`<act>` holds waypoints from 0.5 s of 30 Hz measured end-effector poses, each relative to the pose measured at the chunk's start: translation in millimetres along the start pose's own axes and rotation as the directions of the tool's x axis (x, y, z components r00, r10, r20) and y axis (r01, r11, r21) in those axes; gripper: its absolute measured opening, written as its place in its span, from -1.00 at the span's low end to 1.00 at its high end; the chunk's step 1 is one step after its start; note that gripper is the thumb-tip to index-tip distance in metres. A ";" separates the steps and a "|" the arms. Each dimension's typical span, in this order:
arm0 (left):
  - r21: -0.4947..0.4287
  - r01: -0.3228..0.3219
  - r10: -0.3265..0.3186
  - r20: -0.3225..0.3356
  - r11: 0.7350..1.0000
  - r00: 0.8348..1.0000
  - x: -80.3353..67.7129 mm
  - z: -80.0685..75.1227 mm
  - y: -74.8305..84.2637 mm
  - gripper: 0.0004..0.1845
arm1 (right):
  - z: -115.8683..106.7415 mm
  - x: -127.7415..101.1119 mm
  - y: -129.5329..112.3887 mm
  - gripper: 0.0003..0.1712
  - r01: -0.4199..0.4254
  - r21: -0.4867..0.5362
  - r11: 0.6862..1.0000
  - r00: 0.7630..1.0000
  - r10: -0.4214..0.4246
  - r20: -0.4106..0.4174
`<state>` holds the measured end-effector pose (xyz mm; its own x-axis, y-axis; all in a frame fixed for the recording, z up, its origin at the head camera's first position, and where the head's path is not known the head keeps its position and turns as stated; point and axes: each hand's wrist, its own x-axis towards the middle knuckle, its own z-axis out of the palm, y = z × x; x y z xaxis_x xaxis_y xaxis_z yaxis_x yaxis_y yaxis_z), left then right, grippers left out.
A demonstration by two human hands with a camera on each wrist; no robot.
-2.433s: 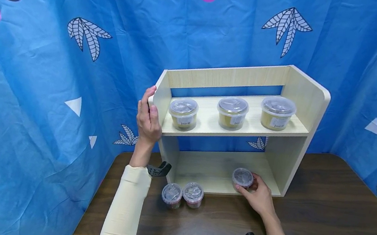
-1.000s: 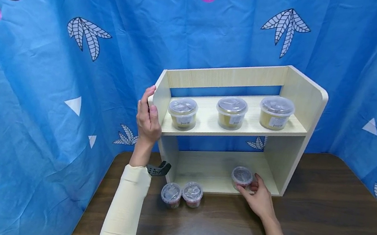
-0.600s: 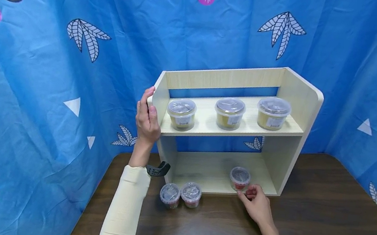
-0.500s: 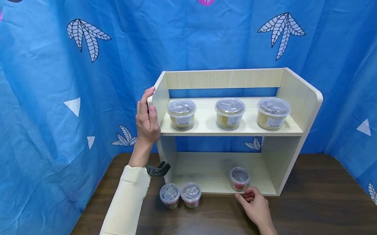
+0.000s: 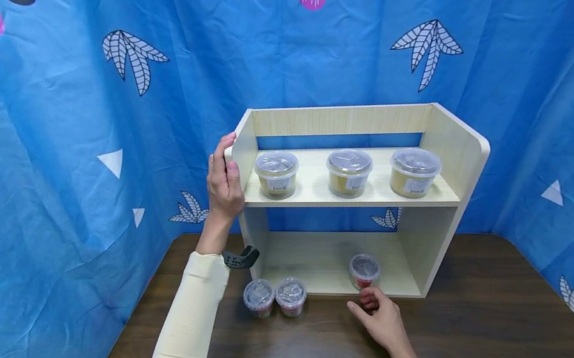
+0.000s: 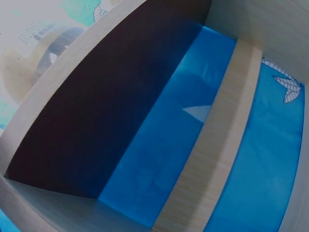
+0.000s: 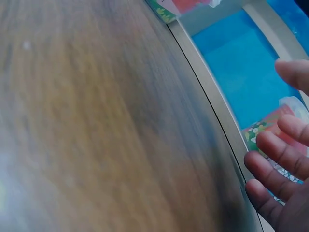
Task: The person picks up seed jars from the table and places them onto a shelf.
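Note:
My left hand (image 5: 224, 185) lies along the left side panel of a pale wooden two-tier shelf (image 5: 454, 141), fingers fairly straight and upward. The left wrist view looks into the shelf and shows no fingers. On the lower board, near its front edge, stands a small clear tub (image 5: 364, 267) with a lid and reddish contents. Just in front of it is my right hand (image 5: 382, 322), holding nothing, its fingers loosely bent. In the right wrist view, those fingers (image 7: 275, 147) are spread, overlapping the tub (image 7: 256, 131) with its flowered label.
Two similar small lidded tubs, one on the left (image 5: 260, 294) and one beside it (image 5: 291, 294), stand on the dark wooden table (image 5: 306, 353) before the shelf. Three larger tubs with yellow contents, left (image 5: 276, 171), middle (image 5: 348, 172) and right (image 5: 415, 169), line the upper board. Blue patterned cloth (image 5: 326, 56) hangs behind.
My right hand has let go of the small tub on the lower board and drawn back toward the front. The left hand keeps its place. The head view has shifted slightly.

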<state>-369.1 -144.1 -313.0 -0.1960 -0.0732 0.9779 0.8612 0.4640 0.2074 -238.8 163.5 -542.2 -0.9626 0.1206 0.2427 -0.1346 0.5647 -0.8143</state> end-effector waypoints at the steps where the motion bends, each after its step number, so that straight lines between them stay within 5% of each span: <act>1: 0.000 -0.001 0.001 0.000 1.000 1.000 0.0 0.0 -0.1 -0.50 | 0.8 -0.3 -0.7 -0.60 0.004 0.007 1.000 1.000 -0.004 0.006; 15: -0.004 -0.002 0.002 -0.001 1.000 1.000 -0.1 0.1 0.2 -0.49 | 18.0 -3.0 -11.8 -0.55 0.045 0.084 0.995 0.997 -0.049 0.052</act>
<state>-369.0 -143.9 -313.0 -0.1938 -0.0732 0.9783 0.8637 0.4602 0.2055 -238.5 141.8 -542.8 -0.9657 0.0501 0.2549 -0.1969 0.4990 -0.8439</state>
